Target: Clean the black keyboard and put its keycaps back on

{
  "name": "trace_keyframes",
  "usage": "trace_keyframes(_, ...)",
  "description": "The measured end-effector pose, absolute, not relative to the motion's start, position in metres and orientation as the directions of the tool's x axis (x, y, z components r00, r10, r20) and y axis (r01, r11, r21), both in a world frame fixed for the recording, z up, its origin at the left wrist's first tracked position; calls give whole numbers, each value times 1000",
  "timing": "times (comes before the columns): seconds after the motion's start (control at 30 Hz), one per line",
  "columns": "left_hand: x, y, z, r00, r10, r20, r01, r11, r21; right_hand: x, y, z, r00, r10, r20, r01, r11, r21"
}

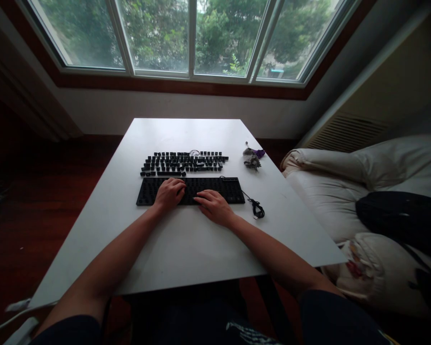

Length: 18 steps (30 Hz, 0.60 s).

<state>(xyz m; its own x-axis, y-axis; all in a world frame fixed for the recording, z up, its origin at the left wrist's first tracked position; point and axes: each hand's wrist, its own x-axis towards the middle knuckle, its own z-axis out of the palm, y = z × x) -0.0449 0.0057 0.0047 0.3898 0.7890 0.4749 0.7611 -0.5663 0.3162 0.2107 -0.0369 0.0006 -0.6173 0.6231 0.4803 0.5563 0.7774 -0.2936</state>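
The fingers of both hands are bent, with only narrow gaps between them; whether the tips pinch anything small, I cannot tell. The left hand (170, 191) rests over the keyboard (199, 184) left of its middle, and the right hand (214, 205) reaches over its near edge, fingers pointing inward. Set this way, the two hands probably steady the keyboard while the fingertips meet near its centre. It lies flat on the white table (187, 244), long side toward the person, likely so both hands reach it evenly.

Just beyond it, loose black keys (196, 167) lie in rough rows that resemble a keyboard's layout, which suggests they are spread to keep their order. The cable (257, 211) is bundled at the right, apparently to stay clear of the hands. Farther out, near the table's right edge, a crumpled grey cloth (252, 161) sits apart from the keys.
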Motion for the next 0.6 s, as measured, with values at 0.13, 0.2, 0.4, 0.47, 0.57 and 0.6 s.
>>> trace_keyframes(0.13, -44, 6, 6, 402, 792, 460, 758, -569, 317, 210, -37, 0, -620, 623, 476, 552, 778, -299)
trace_keyframes(0.2, -45, 7, 6, 405, 790, 460, 758, -572, 315, 209, -37, 0, -616, 623, 482, 551, 778, -301)
trace_keyframes(0.4, -45, 6, 4, 399, 790, 465, 758, -569, 317, 209, -36, -2, -614, 616, 492, 551, 782, -291)
trace_keyframes(0.47, -44, 6, 4, 392, 794, 464, 758, -565, 326, 209, -36, -2, -613, 621, 489, 554, 779, -293)
trace_keyframes(0.57, -44, 14, 10, 347, 816, 463, 767, -531, 361, 210, -37, -1, -616, 618, 489, 549, 782, -297)
trace_keyframes(0.6, -45, 19, 13, 323, 827, 460, 775, -510, 373, 210, -37, 0, -610, 619, 494, 547, 780, -303)
